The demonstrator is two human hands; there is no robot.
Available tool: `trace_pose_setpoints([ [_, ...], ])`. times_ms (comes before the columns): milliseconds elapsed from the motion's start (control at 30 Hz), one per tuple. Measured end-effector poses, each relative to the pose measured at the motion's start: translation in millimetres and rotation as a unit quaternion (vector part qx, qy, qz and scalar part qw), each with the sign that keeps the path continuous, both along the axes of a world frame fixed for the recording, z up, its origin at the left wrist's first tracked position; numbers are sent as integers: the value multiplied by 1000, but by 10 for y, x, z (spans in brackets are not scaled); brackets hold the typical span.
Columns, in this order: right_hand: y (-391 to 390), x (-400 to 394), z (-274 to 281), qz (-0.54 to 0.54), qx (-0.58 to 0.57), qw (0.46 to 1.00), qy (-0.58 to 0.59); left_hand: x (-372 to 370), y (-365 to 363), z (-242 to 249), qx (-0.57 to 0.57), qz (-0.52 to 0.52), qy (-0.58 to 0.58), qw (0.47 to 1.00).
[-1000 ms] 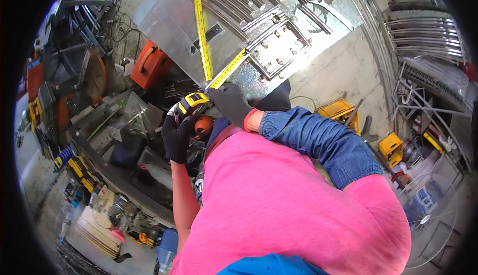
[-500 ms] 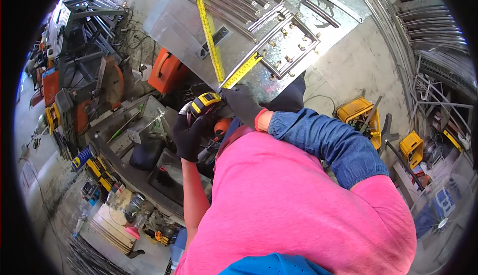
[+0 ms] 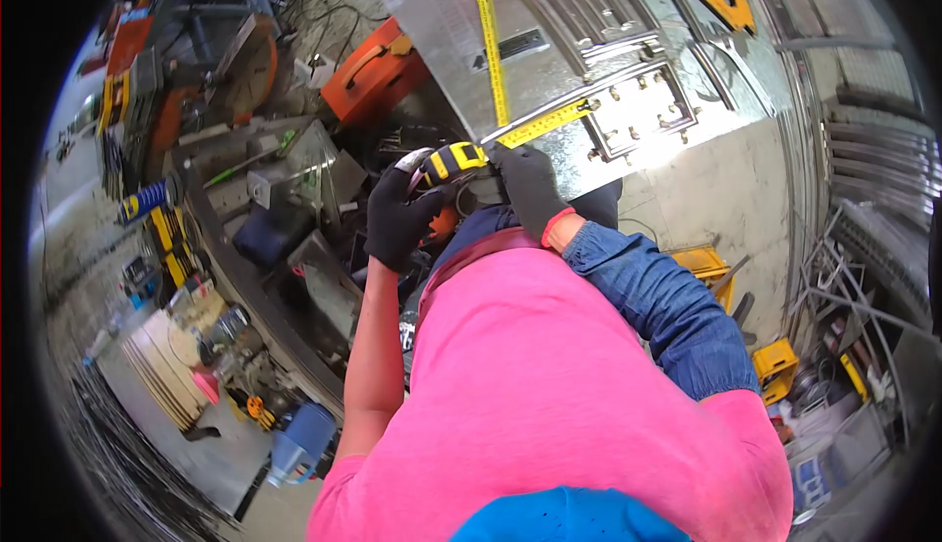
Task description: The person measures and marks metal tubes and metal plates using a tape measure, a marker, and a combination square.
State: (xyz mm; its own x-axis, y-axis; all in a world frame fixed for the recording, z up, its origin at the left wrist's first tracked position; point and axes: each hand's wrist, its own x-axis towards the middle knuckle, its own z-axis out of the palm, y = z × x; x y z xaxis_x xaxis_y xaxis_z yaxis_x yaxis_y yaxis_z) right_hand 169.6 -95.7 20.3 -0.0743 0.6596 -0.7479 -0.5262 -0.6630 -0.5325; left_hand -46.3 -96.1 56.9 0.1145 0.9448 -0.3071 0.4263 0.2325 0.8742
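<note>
My left hand (image 3: 399, 213), in a dark glove, is wrapped round the yellow-and-black tape measure (image 3: 454, 162) just off the corner of the metal sheet table (image 3: 432, 42). The yellow blade (image 3: 540, 125) runs from the case across the table corner to a small rectangular metal frame (image 3: 601, 140). My right hand (image 3: 531, 187), gloved too, is closed at the blade beside the case; its fingertips are partly hidden. A second yellow strip (image 3: 488, 37) lies along the sheet. Small brass-coloured pieces lie in and around the frame.
Metal tubes (image 3: 579, 2) and an orange-yellow angular tool (image 3: 724, 2) lie on the table. A red-orange case (image 3: 373, 73) stands left of it. A yellow crate (image 3: 702, 263) is on the floor at right; a metal-edged bin (image 3: 235, 248) with tools is at left.
The view has shifted, so the table appears further right. The tape case has come up level with the table corner, and my left hand sits a little further from my right.
</note>
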Motion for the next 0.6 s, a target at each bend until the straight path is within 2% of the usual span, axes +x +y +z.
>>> trace_pose_setpoints([
  [167,10,39,31,9,-28,999,23,-9,18,82,3,-12,-2,1000],
  [300,-53,-6,-256,-2,-36,998,52,-93,70,30,-6,2,5,1000],
  [367,-55,1,-348,-1,-37,999,39,-107,107,12,29,-3,21,999],
  [433,-33,-6,-245,-11,-45,998,39,-52,178,87,25,85,-25,996],
  [467,-22,-13,-196,-26,-52,997,41,-52,196,157,11,132,32,991],
  [500,-21,-17,-201,-25,-53,997,40,-74,250,104,9,132,31,991],
  [567,-25,-20,-219,-27,-41,998,30,-135,404,-34,232,172,19,957],
  [600,-44,-22,-272,-27,-42,998,30,4,490,96,179,205,-161,949],
])
